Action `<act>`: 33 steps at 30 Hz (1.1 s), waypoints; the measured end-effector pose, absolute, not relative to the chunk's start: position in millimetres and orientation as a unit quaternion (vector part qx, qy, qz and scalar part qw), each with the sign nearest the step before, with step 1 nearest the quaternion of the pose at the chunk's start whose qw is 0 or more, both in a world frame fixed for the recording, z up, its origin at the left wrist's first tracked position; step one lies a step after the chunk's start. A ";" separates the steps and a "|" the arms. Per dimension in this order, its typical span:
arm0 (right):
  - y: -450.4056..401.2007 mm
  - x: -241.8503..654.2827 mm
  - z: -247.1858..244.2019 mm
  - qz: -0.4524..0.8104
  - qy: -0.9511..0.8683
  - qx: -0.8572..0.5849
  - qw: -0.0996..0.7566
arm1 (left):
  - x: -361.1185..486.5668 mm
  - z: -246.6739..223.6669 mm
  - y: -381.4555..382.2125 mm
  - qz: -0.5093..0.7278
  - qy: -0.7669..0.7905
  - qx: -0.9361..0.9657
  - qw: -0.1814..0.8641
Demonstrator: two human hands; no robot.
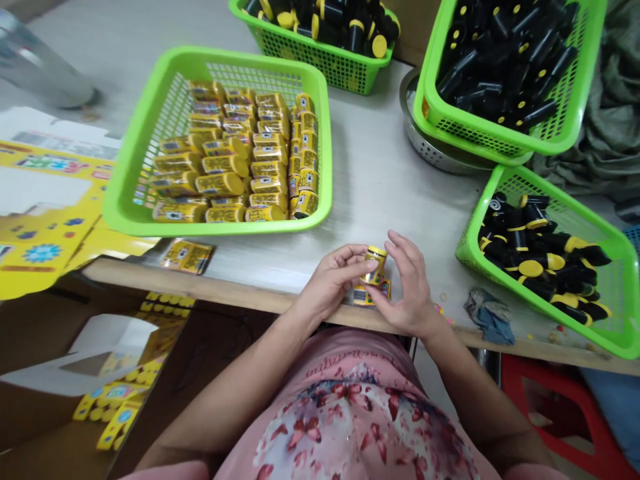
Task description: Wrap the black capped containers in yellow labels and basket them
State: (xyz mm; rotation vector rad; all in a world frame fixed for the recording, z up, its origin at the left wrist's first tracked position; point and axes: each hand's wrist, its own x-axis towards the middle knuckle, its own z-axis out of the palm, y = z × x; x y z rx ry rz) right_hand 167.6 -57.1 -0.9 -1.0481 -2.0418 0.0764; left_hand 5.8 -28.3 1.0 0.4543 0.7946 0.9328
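Close to the table's front edge, my left hand [336, 275] pinches a small yellow-capped canister [376, 261] upright between thumb and fingers. A yellow printed wrap covers its side. Right beside it is my right hand [407, 283], fingers apart and curved; its thumb tip comes near the canister's lower end, and I cannot tell whether it touches. Below the canister, a stack of yellow printed labels [364, 295] lies on the table, partly covered by my hands. A green basket [220, 228] to the left holds rows of canisters in yellow wraps.
On the right, a green basket [470, 248] holds black canisters with yellow caps. More black pieces fill baskets behind, one above a metal colander [425, 143]. More labels [187, 255] lie at the front left edge, near yellow printed card [60, 220]. A crumpled cloth [489, 315] sits right.
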 end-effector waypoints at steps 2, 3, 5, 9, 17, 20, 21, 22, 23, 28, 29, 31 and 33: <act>-56.6 168.3 -3.9 0.045 -0.812 -0.421 0.403 | 7.2 -0.3 -30.1 0.420 0.368 0.235 0.796; -56.8 168.5 -5.4 0.048 -0.809 -0.424 0.404 | 7.6 -0.6 -30.7 0.414 0.363 0.243 0.799; -57.8 168.5 -7.4 0.054 -0.803 -0.431 0.408 | 7.7 0.0 -31.3 0.392 0.339 0.254 0.817; -61.0 168.0 -7.5 0.065 -0.795 -0.429 0.423 | 4.6 3.9 -30.6 0.336 0.302 0.263 0.852; -62.5 165.0 -10.8 0.043 -0.806 -0.417 0.418 | 7.9 1.1 -33.0 0.379 0.416 0.264 0.783; -62.0 164.7 -13.6 0.016 -0.817 -0.418 0.396 | 16.0 0.2 -36.8 0.436 0.474 0.320 0.695; -61.7 164.5 -14.5 0.013 -0.820 -0.418 0.391 | 18.4 0.2 -37.8 0.455 0.493 0.345 0.656; -61.4 164.3 -15.3 0.011 -0.821 -0.416 0.392 | 20.4 0.5 -38.7 0.471 0.508 0.370 0.619; -61.0 163.8 -16.2 0.012 -0.818 -0.414 0.399 | 21.7 0.9 -39.3 0.481 0.516 0.390 0.591; -60.5 160.8 -16.6 0.017 -0.783 -0.416 0.461 | 17.9 2.5 -39.7 0.453 0.459 0.380 0.663; -61.0 161.2 -14.5 0.023 -0.782 -0.417 0.463 | 15.7 2.4 -39.7 0.441 0.440 0.361 0.694; -62.5 164.3 -6.4 0.047 -0.791 -0.416 0.447 | 10.8 2.4 -39.8 0.434 0.417 0.332 0.726; -63.1 170.6 6.0 0.071 -0.815 -0.407 0.407 | 5.2 3.6 -39.6 0.440 0.412 0.332 0.726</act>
